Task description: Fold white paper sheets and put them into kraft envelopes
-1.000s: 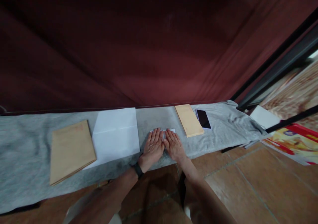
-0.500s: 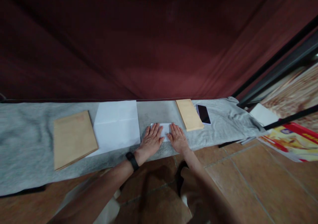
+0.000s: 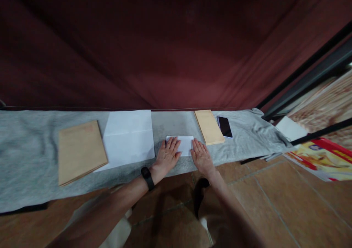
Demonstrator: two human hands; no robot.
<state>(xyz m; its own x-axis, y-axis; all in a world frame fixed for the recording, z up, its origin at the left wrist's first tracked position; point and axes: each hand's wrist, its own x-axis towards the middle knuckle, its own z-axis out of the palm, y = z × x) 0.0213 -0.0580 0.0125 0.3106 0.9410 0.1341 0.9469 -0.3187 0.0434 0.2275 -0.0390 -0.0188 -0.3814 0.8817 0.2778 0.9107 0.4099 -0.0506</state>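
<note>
Presently we note both hands flat, palms down, fingers spread: left hand [image 3: 167, 155] and right hand [image 3: 202, 157] pressing the small folded white paper [image 3: 183, 144], a smooth rectangle on the grey felt cloth [image 3: 33, 156].

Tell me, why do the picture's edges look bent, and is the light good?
Head view: the wide lens bows the grey cloth and the black frame bars. Lighting is dim, the red curtain nearly black at top. The folded white paper between left hand and right hand stays sharp, without glare.
</note>
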